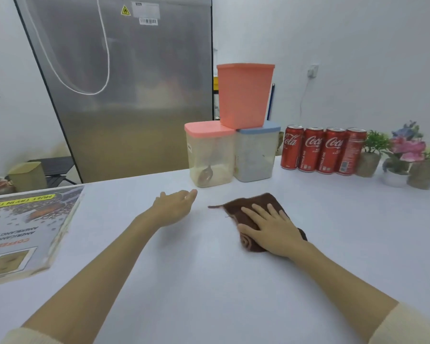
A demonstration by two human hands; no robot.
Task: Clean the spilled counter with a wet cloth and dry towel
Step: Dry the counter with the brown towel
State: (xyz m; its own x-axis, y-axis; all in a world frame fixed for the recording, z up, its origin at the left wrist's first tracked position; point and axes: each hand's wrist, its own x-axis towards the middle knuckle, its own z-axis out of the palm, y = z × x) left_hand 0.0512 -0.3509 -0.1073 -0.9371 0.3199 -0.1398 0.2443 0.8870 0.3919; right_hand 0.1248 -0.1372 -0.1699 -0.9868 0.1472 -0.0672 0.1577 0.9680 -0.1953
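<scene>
Brown cloth [253,214] lies mid-counter [209,281], right hand [271,229] pressed flat on it, fingers spread, likely to drive the wipe. Left hand [175,204] open, holding nothing, beside it. Canisters [211,155] and cola cans [323,150] stand back, probably out of the way.

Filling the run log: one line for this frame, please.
right hand: flat on brown cloth, pressing | left hand: open, holds nothing | cloth: on white counter | spill: none visible
</scene>
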